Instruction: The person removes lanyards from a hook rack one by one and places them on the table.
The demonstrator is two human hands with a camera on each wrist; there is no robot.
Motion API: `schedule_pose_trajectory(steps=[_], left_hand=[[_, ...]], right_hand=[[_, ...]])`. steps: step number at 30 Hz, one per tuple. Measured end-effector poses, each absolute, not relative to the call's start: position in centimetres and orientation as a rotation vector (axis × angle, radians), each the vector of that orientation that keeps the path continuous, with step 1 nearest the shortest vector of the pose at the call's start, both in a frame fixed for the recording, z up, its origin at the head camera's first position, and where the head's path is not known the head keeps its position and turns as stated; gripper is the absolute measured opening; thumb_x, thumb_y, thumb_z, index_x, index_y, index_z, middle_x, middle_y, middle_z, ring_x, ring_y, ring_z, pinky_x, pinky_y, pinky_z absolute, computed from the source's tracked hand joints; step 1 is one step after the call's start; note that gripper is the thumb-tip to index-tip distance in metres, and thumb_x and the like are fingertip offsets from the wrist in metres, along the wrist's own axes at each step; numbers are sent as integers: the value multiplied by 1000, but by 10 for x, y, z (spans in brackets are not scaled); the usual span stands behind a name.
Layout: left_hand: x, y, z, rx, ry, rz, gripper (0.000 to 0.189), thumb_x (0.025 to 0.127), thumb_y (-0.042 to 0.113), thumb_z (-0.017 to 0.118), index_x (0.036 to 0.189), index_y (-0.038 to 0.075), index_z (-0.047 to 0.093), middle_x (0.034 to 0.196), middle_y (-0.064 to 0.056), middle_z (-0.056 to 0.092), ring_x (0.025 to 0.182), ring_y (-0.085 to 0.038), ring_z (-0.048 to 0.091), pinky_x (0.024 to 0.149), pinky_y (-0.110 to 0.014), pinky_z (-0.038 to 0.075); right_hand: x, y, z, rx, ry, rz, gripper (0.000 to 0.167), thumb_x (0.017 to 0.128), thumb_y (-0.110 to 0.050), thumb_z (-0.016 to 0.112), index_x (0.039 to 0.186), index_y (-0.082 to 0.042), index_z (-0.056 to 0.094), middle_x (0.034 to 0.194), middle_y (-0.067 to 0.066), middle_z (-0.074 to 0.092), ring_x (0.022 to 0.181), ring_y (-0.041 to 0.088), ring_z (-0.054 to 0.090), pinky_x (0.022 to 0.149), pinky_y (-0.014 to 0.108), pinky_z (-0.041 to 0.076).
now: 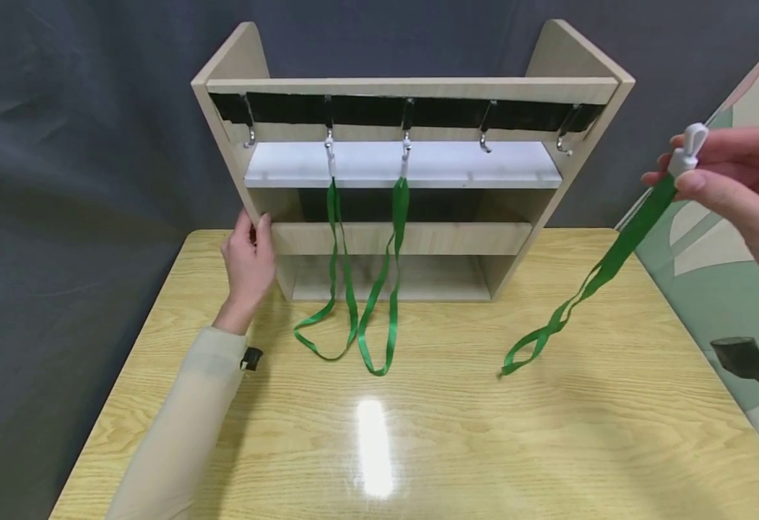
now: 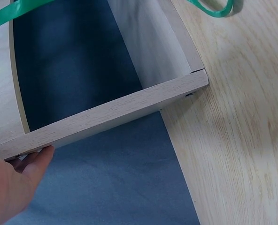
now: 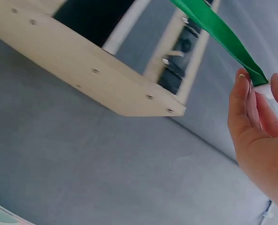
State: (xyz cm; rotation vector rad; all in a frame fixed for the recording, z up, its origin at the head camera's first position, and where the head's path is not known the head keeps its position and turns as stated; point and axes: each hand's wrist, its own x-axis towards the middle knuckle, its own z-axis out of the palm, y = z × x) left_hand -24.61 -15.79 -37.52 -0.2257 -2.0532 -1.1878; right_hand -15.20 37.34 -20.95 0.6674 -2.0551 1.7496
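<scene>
A green lanyard (image 1: 634,231) is pinched by its white end fitting (image 1: 686,157) in the grip of the right hand (image 1: 752,206), right of frame. The hook rack (image 1: 463,239) is held at its left side panel by the left hand (image 1: 249,263). Two hanging lanyards (image 1: 401,202) are noted near centre frame.

1. Left arm (image 1: 174,433): one, pale-sleeved, reaching forward from lower left of the head view.
2. Left wrist (image 1: 232,315): one, bare, roughly straight.
3. Left hand (image 1: 249,261): one, thumb (image 1: 265,232) and fingers (image 1: 242,227) forward, gripping.
4. Right hand (image 1: 743,173): one, raised at right, fingers pointing leftward, thumb opposed, pinching.
</scene>
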Motion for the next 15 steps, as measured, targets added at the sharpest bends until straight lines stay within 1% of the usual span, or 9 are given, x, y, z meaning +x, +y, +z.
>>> schedule_pose_trajectory(steps=[1, 4, 5, 6, 8, 9, 12, 13, 15], left_hand=[[-246, -158, -376, -227, -2055, -1185, 29, 101, 24, 48, 108, -1, 61, 85, -15, 66, 70, -21, 60, 59, -29, 43], [-246, -158, -379, -225, -2055, -1177, 27, 101, 23, 48, 107, 0, 61, 76, -14, 62, 63, -21, 55, 56, -28, 39], [-246, -159, -380, -224, -2054, -1176, 27, 100, 23, 48, 107, 0, 61, 75, -14, 61, 62, -21, 54, 55, -28, 39], [-246, -159, -380, -221, -2052, -1173, 27, 100, 23, 48, 106, 0, 61, 73, -14, 60, 60, -21, 52, 54, -29, 37], [-246, -159, -379, -215, -2047, -1170, 27, 100, 24, 49, 105, 0, 61, 73, -14, 60, 61, -21, 52, 55, -29, 37], [-246, -159, -379, -213, -2046, -1166, 28, 100, 25, 49, 105, 0, 61, 73, -14, 60, 61, -21, 52, 55, -29, 37], [-246, -159, -378, -214, -2039, -1164, 28, 100, 25, 49, 105, 0, 61, 75, -14, 61, 62, -22, 54, 56, -30, 37], [-246, -159, -377, -213, -2038, -1164, 28, 100, 25, 49, 104, -1, 61, 76, -15, 62, 63, -22, 55, 56, -29, 38], [-246, -159, -377, -211, -2036, -1165, 28, 100, 25, 50, 104, -1, 61, 78, -15, 63, 65, -22, 56, 57, -29, 39]], right_hand=[[-128, 335, -196, 669, -2067, 1738, 34, 86, 18, 57, 119, 21, 52, 107, 16, 67, 91, 17, 67, 83, 18, 45], [-118, 318, -198, 706, -2082, 1749, 31, 84, 23, 55, 114, 23, 54, 104, 13, 69, 89, 16, 67, 82, 17, 45], [-117, 318, -200, 731, -2073, 1781, 30, 83, 25, 54, 113, 24, 53, 103, 14, 69, 89, 16, 67, 81, 17, 46], [-116, 318, -202, 709, -2135, 1702, 29, 83, 24, 55, 112, 23, 55, 101, 12, 69, 87, 15, 67, 78, 15, 47], [-115, 319, -208, 645, -2246, 1514, 28, 82, 23, 58, 110, 19, 59, 97, 5, 70, 75, 9, 66, 65, 9, 45], [-114, 321, -211, 608, -2303, 1413, 28, 81, 22, 60, 109, 16, 61, 95, 2, 71, 73, 8, 65, 58, 8, 42], [-110, 326, -218, 472, -2460, 1132, 28, 80, 18, 66, 106, 8, 66, 90, -10, 70, 67, 0, 62, 52, 7, 38], [-109, 328, -221, 454, -2478, 1117, 28, 79, 17, 67, 105, 7, 67, 89, -11, 70, 67, -1, 62, 52, 6, 38], [-107, 336, -226, 452, -2487, 1173, 28, 79, 20, 64, 105, 9, 65, 91, -9, 70, 75, 0, 65, 62, 7, 44]])
